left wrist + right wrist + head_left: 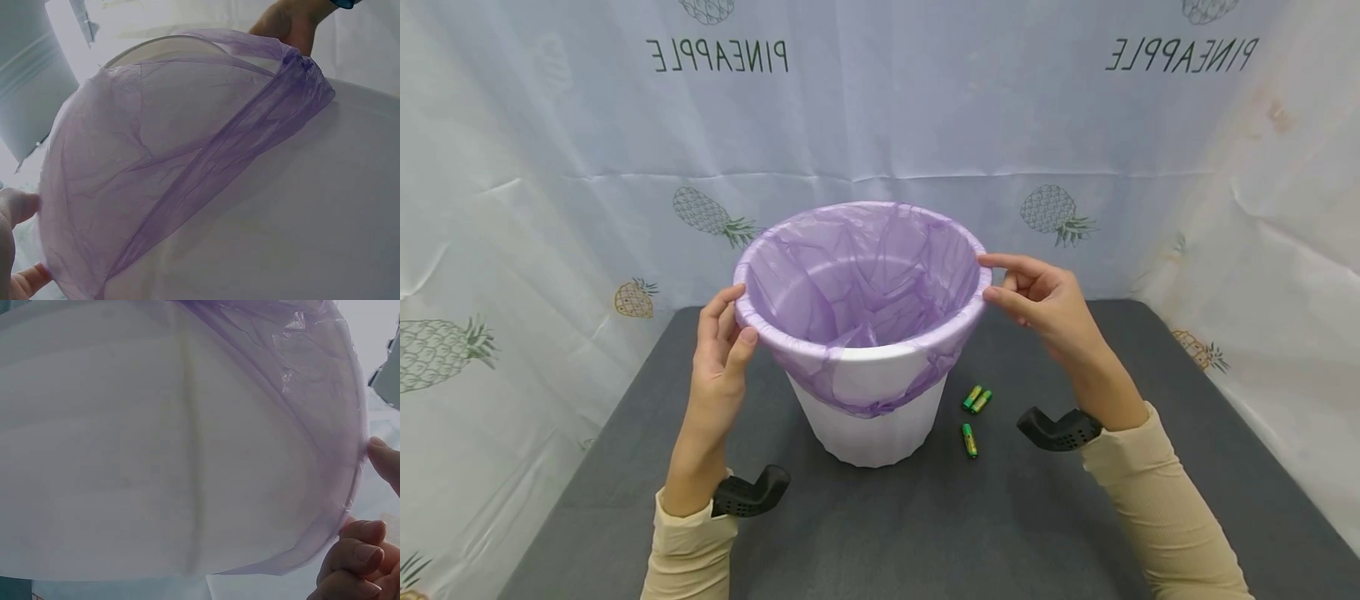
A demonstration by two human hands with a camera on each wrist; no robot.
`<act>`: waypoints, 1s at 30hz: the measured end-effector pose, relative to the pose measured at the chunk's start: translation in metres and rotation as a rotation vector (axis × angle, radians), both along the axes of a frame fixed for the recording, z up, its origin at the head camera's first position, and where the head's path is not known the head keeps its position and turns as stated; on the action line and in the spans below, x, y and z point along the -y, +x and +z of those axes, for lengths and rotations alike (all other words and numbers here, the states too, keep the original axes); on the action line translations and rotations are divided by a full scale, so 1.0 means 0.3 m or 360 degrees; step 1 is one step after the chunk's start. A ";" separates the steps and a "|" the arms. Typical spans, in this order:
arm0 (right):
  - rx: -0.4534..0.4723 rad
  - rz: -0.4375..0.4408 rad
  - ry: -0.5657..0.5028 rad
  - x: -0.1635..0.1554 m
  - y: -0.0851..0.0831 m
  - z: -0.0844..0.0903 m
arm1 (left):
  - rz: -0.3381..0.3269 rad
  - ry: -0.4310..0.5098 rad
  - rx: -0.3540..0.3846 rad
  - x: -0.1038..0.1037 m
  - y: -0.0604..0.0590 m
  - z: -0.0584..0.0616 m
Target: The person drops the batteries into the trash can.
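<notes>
I monitor the left hand (718, 358) and right hand (1048, 310) touching opposite sides of the bin (865, 442) over its purple liner (872, 287), fingertips extended, three batteries (970, 442) right of its base.

A pale fabric backdrop (895, 117) fills the top of the head view, with mirrored "PINEAPPLE" lettering (721, 56) at upper left and upper right and outlined pineapples (1048, 208) below. Whitish, creased sheets (497, 217) hang along both side edges. A dark grey table (880, 542) spans the bottom. In the left wrist view, a bright strip (70, 40) glares at upper left.
</notes>
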State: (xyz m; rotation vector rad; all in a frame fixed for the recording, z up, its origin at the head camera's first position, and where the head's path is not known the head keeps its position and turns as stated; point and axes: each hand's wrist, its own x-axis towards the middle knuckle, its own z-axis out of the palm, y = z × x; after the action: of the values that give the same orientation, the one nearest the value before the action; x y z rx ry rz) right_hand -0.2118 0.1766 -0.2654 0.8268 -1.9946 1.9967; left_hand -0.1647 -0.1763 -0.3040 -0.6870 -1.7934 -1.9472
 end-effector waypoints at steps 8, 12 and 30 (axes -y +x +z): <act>-0.0070 0.0044 -0.0075 -0.009 0.005 -0.013 | -0.0010 -0.0011 0.0010 0.002 0.000 -0.003; -0.0091 0.0062 -0.0122 -0.015 0.007 -0.022 | -0.0016 -0.0004 0.0008 0.001 0.002 0.000; 0.0044 -0.0026 -0.0035 -0.058 0.023 -0.095 | -0.0036 -0.0019 -0.0040 0.001 0.006 0.002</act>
State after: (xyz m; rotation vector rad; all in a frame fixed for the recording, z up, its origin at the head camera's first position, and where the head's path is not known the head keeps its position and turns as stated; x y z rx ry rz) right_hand -0.2048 0.1941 -0.2941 0.7801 -1.9842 2.0279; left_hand -0.1630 -0.1765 -0.3033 -0.7352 -1.7911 -1.9353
